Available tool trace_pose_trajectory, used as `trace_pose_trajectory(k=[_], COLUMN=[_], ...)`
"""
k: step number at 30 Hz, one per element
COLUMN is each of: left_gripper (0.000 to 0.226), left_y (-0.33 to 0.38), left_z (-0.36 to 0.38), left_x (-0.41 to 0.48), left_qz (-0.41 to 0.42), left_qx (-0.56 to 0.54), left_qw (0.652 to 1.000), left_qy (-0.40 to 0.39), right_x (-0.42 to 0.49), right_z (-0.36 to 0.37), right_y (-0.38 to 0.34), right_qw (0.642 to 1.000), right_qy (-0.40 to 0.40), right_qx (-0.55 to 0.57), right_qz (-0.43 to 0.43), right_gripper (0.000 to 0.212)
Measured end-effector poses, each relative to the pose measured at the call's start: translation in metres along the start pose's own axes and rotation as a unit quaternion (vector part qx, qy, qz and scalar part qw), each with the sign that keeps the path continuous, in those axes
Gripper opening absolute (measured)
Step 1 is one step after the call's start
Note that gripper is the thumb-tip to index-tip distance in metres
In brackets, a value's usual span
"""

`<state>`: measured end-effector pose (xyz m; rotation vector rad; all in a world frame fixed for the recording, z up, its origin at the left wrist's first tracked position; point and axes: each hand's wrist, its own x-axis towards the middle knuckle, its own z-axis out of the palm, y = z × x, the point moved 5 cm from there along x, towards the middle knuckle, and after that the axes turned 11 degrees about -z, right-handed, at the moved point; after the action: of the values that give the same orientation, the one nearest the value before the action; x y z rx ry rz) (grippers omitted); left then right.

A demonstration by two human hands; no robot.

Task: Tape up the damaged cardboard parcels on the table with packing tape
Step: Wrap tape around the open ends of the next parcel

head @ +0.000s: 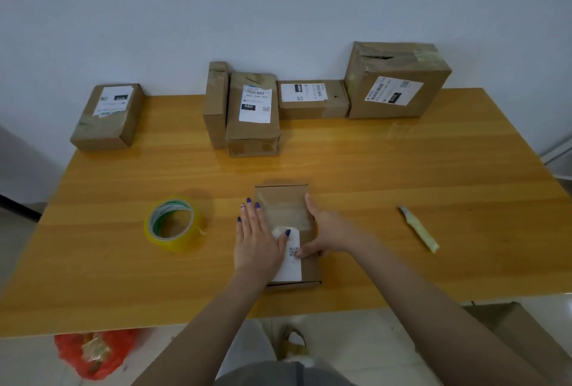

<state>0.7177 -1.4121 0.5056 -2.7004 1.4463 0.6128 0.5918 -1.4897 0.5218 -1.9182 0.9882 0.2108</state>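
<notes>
A small flat cardboard parcel [283, 200] lies near the table's front edge, with a strip of clear tape across its top and a white label at its near end. My left hand [258, 240] rests flat on the parcel's left side, fingers spread. My right hand [328, 231] presses against the parcel's right edge, thumb on the label. A roll of yellowish packing tape [173, 224] lies on the table to the left of the parcel. A yellow-handled utility knife [418, 227] lies to the right.
Several more cardboard parcels stand along the far edge by the wall: one at the left [106, 116], a cluster in the middle [252, 113], a large torn one at the right [396, 79]. A red plastic bag [93, 351] sits on the floor under the wooden table [402, 169].
</notes>
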Motion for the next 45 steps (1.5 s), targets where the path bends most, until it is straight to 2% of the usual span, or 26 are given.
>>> trace_pose_trajectory(k=[3, 5, 7, 10, 12, 15, 17, 20, 21, 23, 25, 26, 29, 31, 33, 35, 37, 38, 41, 45], left_gripper=[0.067, 0.062, 0.062, 0.086, 0.09, 0.109, 0.108, 0.071, 0.071, 0.087, 0.095, 0.095, 0.09, 0.084, 0.077, 0.074, 0.073, 0.073, 0.071, 0.07], left_y=[0.018, 0.024, 0.037, 0.054, 0.056, 0.046, 0.038, 0.017, 0.008, -0.006, -0.01, -0.011, -0.009, -0.005, 0.001, 0.009, 0.018, 0.023, 0.041, 0.038], left_z=[0.005, 0.008, 0.011, 0.013, 0.016, 0.016, 0.013, 0.011, 0.009, 0.007, 0.006, 0.006, 0.006, 0.002, -0.01, -0.03, -0.049, -0.055, -0.055, -0.053], left_x=[-0.011, -0.01, -0.011, -0.016, -0.015, -0.014, -0.015, -0.012, -0.01, -0.008, -0.008, -0.009, -0.007, -0.006, -0.007, -0.012, -0.018, -0.02, -0.023, -0.015], left_qz=[0.067, 0.089, 0.147, 0.236, 0.258, 0.272, 0.25, 0.136, 0.087, 0.006, -0.038, -0.049, -0.07, -0.063, -0.028, 0.04, 0.129, 0.167, 0.25, 0.27], left_qx=[0.062, 0.065, 0.079, 0.066, 0.068, 0.091, 0.105, 0.094, 0.063, -0.046, -0.203, -0.259, -0.321, -0.328, -0.286, -0.233, -0.171, -0.139, 0.022, 0.143], left_qw=[0.996, 0.994, 0.986, 0.969, 0.964, 0.958, 0.962, 0.986, 0.994, 0.998, 0.975, 0.96, 0.934, 0.931, 0.952, 0.972, 0.969, 0.965, 0.962, 0.947], left_qy=[0.011, 0.007, 0.005, -0.012, -0.003, -0.003, 0.005, 0.002, -0.007, -0.031, -0.078, -0.096, -0.139, -0.149, -0.106, 0.008, 0.12, 0.143, 0.106, 0.099], right_x=[0.004, 0.004, 0.005, 0.003, 0.001, -0.003, -0.007, -0.014, -0.016, -0.02, -0.025, -0.026, -0.026, -0.029, -0.03, -0.031, -0.03, -0.029, -0.026, -0.026], right_z=[0.0, 0.002, 0.001, 0.003, 0.006, 0.009, 0.012, 0.018, 0.021, 0.025, 0.031, 0.033, 0.023, 0.005, -0.015, -0.032, -0.041, -0.042, -0.039, -0.037], right_y=[0.002, 0.007, 0.013, 0.018, 0.019, 0.019, 0.02, 0.024, 0.024, 0.027, 0.025, 0.024, 0.01, -0.006, -0.018, -0.026, -0.031, -0.031, -0.027, -0.025], right_qw=[1.0, 1.0, 0.999, 0.999, 0.999, 0.996, 0.993, 0.989, 0.988, 0.989, 0.987, 0.979, 0.937, 0.945, 0.969, 0.983, 0.973, 0.97, 0.972, 0.972], right_qy=[-0.004, 0.0, 0.008, 0.015, 0.025, 0.038, 0.042, 0.054, 0.059, 0.071, 0.084, 0.097, 0.159, 0.176, 0.178, 0.178, 0.17, 0.166, 0.158, 0.174], right_qx=[-0.02, -0.014, -0.027, -0.031, 0.011, 0.072, 0.102, 0.137, 0.141, 0.131, 0.138, 0.177, 0.309, 0.267, 0.155, -0.013, -0.151, -0.175, -0.17, -0.155], right_qz=[-0.002, -0.007, -0.016, -0.023, -0.031, -0.043, -0.032, 0.008, 0.014, 0.013, 0.002, 0.0, -0.031, -0.065, -0.071, -0.051, -0.033, -0.025, -0.026, -0.036], right_gripper=[0.129, 0.125, 0.12, 0.116, 0.117, 0.116, 0.116, 0.113, 0.109, 0.099, 0.101, 0.105, 0.097, 0.094, 0.099, 0.092, 0.057, 0.045, 0.04, 0.037])
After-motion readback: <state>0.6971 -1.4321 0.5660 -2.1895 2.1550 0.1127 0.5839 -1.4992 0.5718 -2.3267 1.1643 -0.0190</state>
